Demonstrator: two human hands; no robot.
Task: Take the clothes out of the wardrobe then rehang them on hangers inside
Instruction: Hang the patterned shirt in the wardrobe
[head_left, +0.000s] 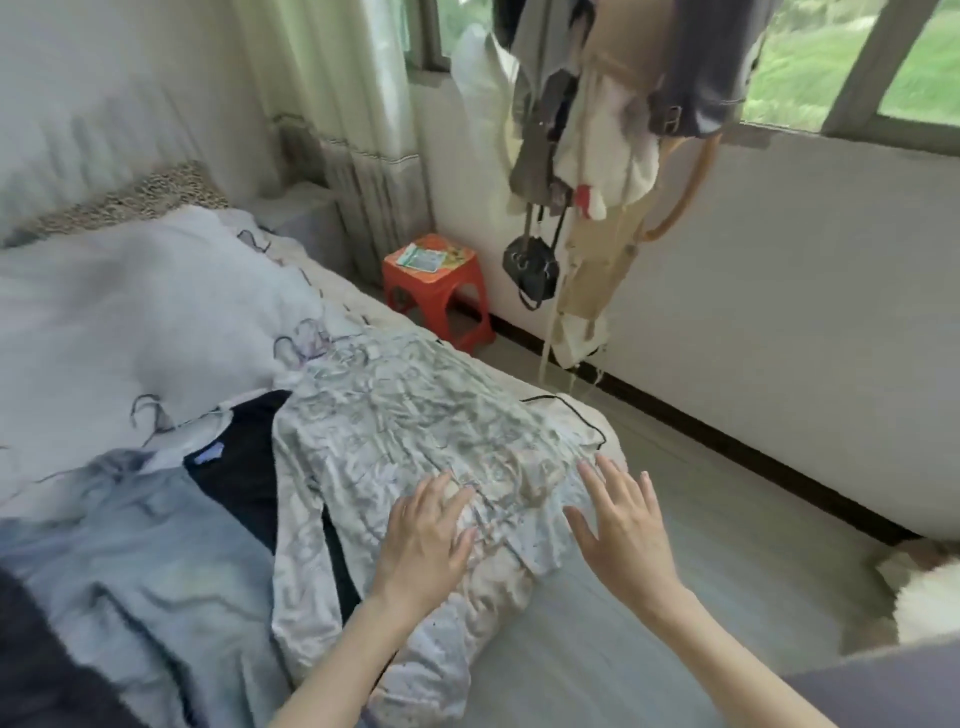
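Both hands spread flat over patterned garment, jeans alongside, orange stool beyond

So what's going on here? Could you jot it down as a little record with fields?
place: bed by a window
left hand: open, fingers spread flat on the patterned garment
right hand: open, at that garment's right edge
other clothes: pale blue garment and black garment, lying to the left
nearby: orange stool on the floor
hanger: none in view on the bed
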